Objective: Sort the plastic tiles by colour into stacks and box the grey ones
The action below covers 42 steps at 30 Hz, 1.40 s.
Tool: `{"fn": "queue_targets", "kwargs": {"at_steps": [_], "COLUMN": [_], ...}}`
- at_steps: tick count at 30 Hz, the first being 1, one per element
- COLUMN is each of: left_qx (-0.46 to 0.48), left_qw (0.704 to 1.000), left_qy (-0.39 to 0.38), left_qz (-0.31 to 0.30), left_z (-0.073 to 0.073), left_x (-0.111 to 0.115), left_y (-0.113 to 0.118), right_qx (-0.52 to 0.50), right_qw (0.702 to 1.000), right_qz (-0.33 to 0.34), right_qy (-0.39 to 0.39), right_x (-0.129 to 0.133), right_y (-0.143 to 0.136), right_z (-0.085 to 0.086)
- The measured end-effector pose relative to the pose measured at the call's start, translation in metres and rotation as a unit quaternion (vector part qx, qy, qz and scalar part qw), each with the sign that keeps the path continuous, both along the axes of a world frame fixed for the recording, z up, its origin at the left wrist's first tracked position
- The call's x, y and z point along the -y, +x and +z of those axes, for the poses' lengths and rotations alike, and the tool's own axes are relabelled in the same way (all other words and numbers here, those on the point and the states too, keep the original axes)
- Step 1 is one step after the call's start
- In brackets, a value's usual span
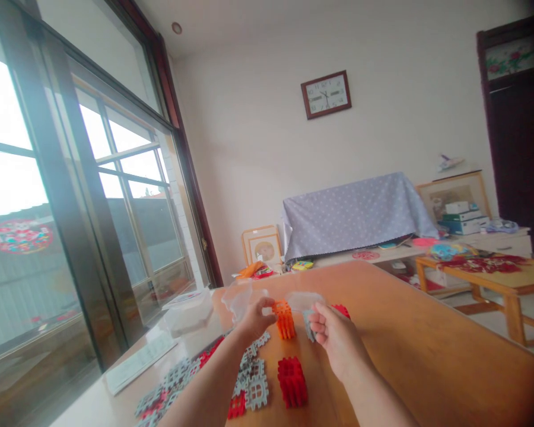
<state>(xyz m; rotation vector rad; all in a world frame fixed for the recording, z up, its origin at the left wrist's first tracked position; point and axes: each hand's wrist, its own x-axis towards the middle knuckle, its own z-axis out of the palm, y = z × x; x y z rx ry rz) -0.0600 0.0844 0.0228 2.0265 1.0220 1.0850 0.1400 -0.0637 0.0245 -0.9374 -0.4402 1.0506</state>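
Note:
My left hand (pixel 258 317) is at the left side of an orange stack of notched square pieces (pixel 285 323), thumb and fingers bent toward its top edge. My right hand (pixel 331 332) has its fingers curled beside a grey stack (pixel 309 326), which it partly hides; whether it grips anything is hard to tell. Behind that hand a bit of red (pixel 342 310) shows. Nearer to me stands a red stack (pixel 292 382). Loose grey pieces (pixel 256 391) and red pieces (pixel 237 405) lie left of it, partly behind my left forearm.
More grey and red pieces (pixel 175 376) spread over the table's left side, near a white booklet (pixel 140 362) and a clear plastic container (pixel 189 314). Clear plastic (pixel 300 300) lies behind the stacks. A small wooden table (pixel 511 281) stands at the right.

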Motion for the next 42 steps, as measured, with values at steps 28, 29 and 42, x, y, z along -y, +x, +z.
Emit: {"fn": "queue_targets", "kwargs": {"at_steps": [28,29,42], "left_qx": [0.012,0.009,-0.01], "left_qw": [0.995,0.995,0.995], "left_qy": [-0.095,-0.096,-0.09], "left_qz": [0.001,0.002,-0.031], "left_z": [0.0,-0.001,-0.004], "left_x": [0.002,0.001,-0.009], "left_y": [0.012,0.012,0.014], "right_qx": [0.012,0.009,-0.014], "right_qw": [0.999,0.999,0.999], "right_qz": [-0.046,-0.046,-0.047], "right_qy": [-0.014,-0.012,-0.013], "right_x": [0.0,0.001,0.003], "right_y": [0.006,0.006,0.004], "right_z": [0.001,0.002,0.006]}}
